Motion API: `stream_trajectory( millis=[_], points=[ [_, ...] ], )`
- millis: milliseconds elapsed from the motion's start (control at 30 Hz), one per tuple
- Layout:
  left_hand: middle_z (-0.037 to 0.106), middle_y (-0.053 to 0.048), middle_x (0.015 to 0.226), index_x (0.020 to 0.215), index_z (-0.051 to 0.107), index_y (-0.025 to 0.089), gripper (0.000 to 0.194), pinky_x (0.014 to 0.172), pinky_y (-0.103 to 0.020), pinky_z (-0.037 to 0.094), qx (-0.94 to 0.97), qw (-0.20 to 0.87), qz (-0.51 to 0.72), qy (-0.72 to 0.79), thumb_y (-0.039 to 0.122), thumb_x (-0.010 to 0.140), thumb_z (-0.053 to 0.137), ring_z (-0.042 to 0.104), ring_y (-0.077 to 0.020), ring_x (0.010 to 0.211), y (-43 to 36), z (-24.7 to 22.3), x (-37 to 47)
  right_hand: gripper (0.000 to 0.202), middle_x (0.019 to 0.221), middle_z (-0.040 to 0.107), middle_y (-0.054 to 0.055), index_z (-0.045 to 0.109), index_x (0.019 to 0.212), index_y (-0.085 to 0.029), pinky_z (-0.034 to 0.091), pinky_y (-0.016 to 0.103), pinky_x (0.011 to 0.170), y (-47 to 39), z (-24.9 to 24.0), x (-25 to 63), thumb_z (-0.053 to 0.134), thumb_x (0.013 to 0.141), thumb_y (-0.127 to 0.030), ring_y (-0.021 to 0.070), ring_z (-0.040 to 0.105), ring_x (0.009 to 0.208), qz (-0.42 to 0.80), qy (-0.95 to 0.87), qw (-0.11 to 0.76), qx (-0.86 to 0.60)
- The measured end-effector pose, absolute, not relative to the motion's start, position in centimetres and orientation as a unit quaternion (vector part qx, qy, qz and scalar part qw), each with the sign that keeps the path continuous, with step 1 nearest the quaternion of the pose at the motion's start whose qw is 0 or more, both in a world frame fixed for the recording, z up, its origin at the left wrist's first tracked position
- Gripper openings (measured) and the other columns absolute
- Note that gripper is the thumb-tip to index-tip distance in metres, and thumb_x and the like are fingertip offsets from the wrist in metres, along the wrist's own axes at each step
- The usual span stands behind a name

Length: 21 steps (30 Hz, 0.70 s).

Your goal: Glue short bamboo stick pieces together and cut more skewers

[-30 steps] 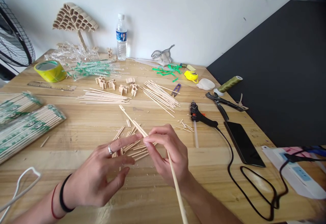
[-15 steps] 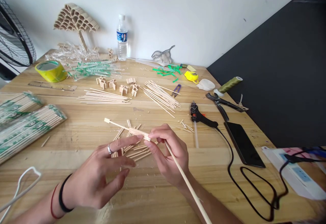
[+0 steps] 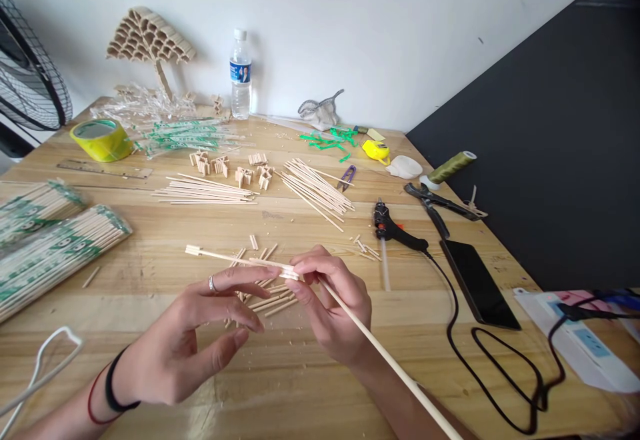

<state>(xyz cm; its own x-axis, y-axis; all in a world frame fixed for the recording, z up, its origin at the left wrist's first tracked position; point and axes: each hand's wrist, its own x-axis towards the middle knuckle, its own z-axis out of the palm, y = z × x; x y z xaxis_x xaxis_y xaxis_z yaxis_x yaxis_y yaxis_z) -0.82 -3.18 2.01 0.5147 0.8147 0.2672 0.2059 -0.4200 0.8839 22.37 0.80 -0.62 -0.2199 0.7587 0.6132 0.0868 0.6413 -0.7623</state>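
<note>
Between thumb and fingers, my right hand pinches a small piece made of light wooden sticks. One thin stick reaches left from it, with short bits at its tip. A long wooden stick runs back under my right fingers to the lower right edge. My left hand, ringed, touches the piece with its index fingertip; its thumb and other fingers are spread and hold nothing. Short cut sticks lie on the table beneath, partly hidden by my hands.
A glue gun, pliers and a phone lie at right, with a black cable looping nearby. Long stick bundles, star-shaped stick pieces, tape and a bottle stand farther back. Packed sticks lie left.
The stick piece has turned, so its far tip has swung left and slightly down. The long stick's rear end has shifted right. My left hand has moved a little left.
</note>
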Motion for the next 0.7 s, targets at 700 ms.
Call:
stream_trajectory(
  millis=[700],
  points=[
    [0.081, -0.005, 0.112, 0.104, 0.076, 0.024, 0.028, 0.092, -0.028, 0.058, 0.731, 0.355, 0.429, 0.394, 0.012, 0.104, 0.052, 0.071, -0.0205, 0.119, -3.1, 1.5, -1.4, 0.026, 0.093, 0.068, 0.003, 0.062, 0.111, -0.023, 0.047, 0.029, 0.07, 0.6, -0.3, 22.1, 0.067, 0.093, -0.004, 0.0166, 0.06, 0.083, 0.328, -0.751, 0.507, -0.267]
  ],
)
